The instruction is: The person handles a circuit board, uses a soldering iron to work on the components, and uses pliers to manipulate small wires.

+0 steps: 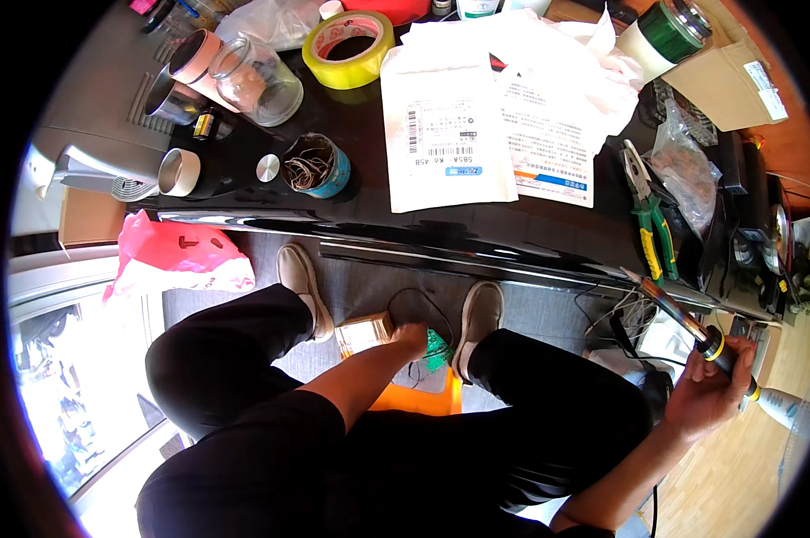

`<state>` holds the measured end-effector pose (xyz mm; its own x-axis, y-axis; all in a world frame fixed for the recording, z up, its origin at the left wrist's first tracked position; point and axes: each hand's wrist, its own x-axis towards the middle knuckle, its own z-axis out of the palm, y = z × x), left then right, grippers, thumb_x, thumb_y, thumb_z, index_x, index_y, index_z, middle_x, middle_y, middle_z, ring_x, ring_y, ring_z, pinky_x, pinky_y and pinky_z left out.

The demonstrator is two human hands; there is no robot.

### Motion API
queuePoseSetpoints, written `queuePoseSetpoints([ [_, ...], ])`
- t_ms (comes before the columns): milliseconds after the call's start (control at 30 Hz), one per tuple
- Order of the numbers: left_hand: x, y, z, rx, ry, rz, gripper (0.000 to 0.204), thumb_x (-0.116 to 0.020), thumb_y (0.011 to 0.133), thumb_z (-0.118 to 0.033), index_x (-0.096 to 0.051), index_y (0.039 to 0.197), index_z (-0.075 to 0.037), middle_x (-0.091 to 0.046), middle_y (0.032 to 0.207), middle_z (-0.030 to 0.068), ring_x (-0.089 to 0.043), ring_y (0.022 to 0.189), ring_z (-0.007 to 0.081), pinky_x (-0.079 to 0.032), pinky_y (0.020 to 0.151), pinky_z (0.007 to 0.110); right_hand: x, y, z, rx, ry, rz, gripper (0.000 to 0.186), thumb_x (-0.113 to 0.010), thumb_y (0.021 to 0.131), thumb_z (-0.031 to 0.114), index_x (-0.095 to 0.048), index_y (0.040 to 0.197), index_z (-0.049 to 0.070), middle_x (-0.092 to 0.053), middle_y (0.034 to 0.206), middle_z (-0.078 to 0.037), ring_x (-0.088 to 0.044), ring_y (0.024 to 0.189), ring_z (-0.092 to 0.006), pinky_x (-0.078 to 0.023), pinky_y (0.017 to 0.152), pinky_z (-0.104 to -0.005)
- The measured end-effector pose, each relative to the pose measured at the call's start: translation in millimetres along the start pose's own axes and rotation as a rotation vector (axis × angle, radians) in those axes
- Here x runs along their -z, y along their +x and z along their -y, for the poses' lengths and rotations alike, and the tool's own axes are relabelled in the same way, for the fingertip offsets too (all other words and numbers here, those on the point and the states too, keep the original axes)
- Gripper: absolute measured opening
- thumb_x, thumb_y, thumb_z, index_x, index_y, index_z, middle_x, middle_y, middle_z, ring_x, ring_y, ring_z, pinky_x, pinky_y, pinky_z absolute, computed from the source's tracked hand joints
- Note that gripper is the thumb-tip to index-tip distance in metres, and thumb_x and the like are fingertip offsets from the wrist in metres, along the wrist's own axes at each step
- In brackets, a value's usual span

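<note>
Gripping a black-and-yellow-handled soldering iron (705, 339) off the dark worktop's (548, 229) edge, right hand (705, 394) closed; left hand (412, 339) reaches floorward, grip indiscernible; blue tin (318, 167) holds coiled wire, clear glass jar (261, 79) pale contents.

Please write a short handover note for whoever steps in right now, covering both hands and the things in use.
Right hand: closed around the handle of a soldering iron, tip pointing up toward the desk edge.
Left hand: reaching down between the knees, on a green board with a black wire; a small box lies beside it, an orange stool underneath.
Pliers lie on the desk, right side.
Done: iron picked up. Left: iron tip is not at the board.
</note>
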<state>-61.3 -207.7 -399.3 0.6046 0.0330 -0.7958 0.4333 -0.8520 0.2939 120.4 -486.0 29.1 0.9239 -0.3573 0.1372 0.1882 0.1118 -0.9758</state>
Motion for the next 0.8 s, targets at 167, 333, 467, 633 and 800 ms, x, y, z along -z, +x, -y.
queuePoseSetpoints([
  [167, -12.3, 12.6, 16.0, 0.034, -0.109, 0.037, 0.024, -0.058, 0.086, -0.016, -0.070, 0.107, -0.009, -0.068, 0.113, 0.0199, -0.065, 0.109, 0.0370, -0.053, 0.092, 0.048, 1.6, 3.8, -2.4, 0.009, -0.015, 0.058, 0.031, -0.053, 0.100, 0.032, -0.054, 0.102, 0.001, -0.058, 0.079, -0.007, -0.045, 0.051, -0.0080, -0.036, 0.046, -0.0193],
  [333, -4.0, 18.4, 17.2, 0.010, -0.062, 0.076, 0.035, -0.065, 0.080, -0.020, -0.069, 0.114, -0.014, -0.068, 0.114, 0.0171, -0.065, 0.108, 0.0355, -0.053, 0.093, 0.045, 0.7, 3.0, 0.1, -0.002, -0.011, 0.051, 0.031, -0.053, 0.100, 0.032, -0.055, 0.102, 0.001, -0.060, 0.079, -0.008, -0.046, 0.051, -0.0080, -0.037, 0.046, -0.0186],
  [467, 7.4, 7.6, 10.4, -0.034, -0.041, 0.106, 0.030, -0.056, 0.084, -0.012, -0.071, 0.110, -0.011, -0.068, 0.113, 0.0209, -0.065, 0.109, 0.0382, -0.053, 0.092, 0.046, -1.4, 2.7, -1.5, 0.029, -0.023, 0.068, 0.031, -0.054, 0.099, 0.032, -0.055, 0.103, 0.001, -0.060, 0.078, -0.007, -0.046, 0.052, -0.0075, -0.036, 0.046, -0.0178],
  [633, 15.3, 7.9, 12.9, -0.084, -0.035, 0.151, 0.034, -0.057, 0.082, -0.011, -0.069, 0.113, -0.011, -0.067, 0.114, 0.0199, -0.064, 0.109, 0.0389, -0.052, 0.094, 0.046, -4.4, 3.7, 0.5, -0.031, 0.001, -0.046, 0.031, -0.053, 0.099, 0.032, -0.056, 0.101, 0.001, -0.056, 0.074, -0.006, -0.043, 0.052, -0.0071, -0.032, 0.046, -0.0187],
  [800, 16.3, -2.6, 25.2, -0.299, -0.055, -0.140, 0.032, -0.060, 0.079, -0.009, -0.069, 0.109, -0.009, -0.067, 0.110, 0.0180, -0.063, 0.106, 0.0378, -0.053, 0.091, 0.045, 15.5, 7.4, 3.6, -0.009, 0.085, -0.018, 0.033, -0.052, 0.100, 0.032, -0.057, 0.098, -0.001, -0.044, 0.064, -0.002, -0.034, 0.051, -0.0074, -0.030, 0.052, -0.0220],
])
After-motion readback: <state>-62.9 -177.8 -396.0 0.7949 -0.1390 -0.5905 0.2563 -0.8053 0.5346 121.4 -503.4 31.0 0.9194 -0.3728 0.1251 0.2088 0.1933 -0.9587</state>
